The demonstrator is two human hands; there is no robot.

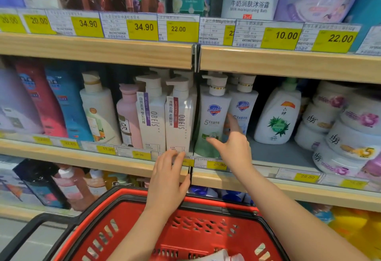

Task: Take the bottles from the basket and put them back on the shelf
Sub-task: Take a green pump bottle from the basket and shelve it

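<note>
Safeguard bottle (212, 116) on shelf (288, 155) touches right hand (233, 147) fingers (214, 142).

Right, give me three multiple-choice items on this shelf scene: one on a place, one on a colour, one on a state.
1. Where is the left hand?
A. deep inside the basket
B. at the shelf edge below the OBEIS bottle
C. on the top shelf

2. What colour is the basket?
A. red with a black handle
B. blue
C. green

3. What is the right hand doing?
A. closed round a bottle
B. open, fingers spread in front of the Safeguard bottles
C. holding a price tag

Answers: 1 B, its fingertips reach the middle shelf's front edge. 2 A, the rim is red. 3 B, the fingers are spread, no grip on anything.
</note>
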